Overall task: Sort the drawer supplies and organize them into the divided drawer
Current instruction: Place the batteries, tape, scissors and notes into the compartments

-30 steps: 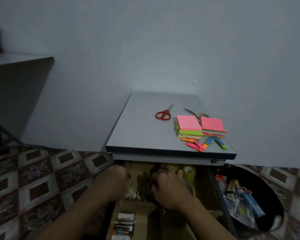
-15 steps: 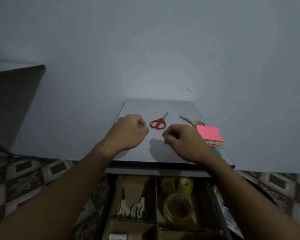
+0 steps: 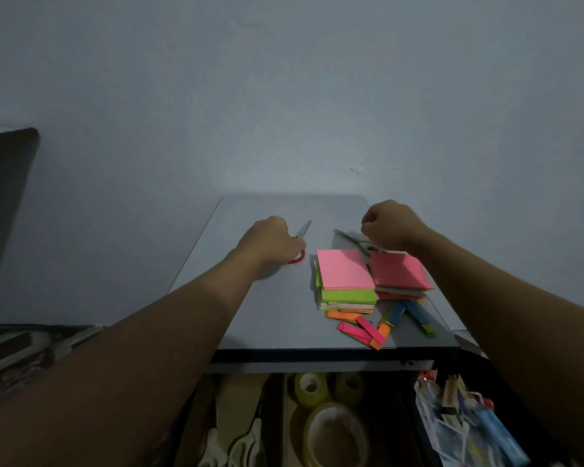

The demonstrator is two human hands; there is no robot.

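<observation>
Scissors are next for sorting: the left hand point(image 3: 270, 242) is covering the red scissors point(image 3: 303, 229) by the handle on the desk point(image 3: 250, 315), its grip hidden, while the right hand point(image 3: 391, 224) is hovering fisted, seemingly empty, over the grey scissors point(image 3: 351, 238). Both pairs are likely awaiting a firm lift into the drawer point(image 3: 276, 409) below. Showing: two scissors, two sticky-note stacks point(image 3: 346, 269), and three tape rolls point(image 3: 334, 433) in the drawer.

Desk point(image 3: 270, 311): pale grey. On the desk: red-handled scissors point(image 3: 303, 230), pink and green sticky notes point(image 3: 346, 274), and pink, orange and blue strips point(image 3: 368, 330).
</observation>
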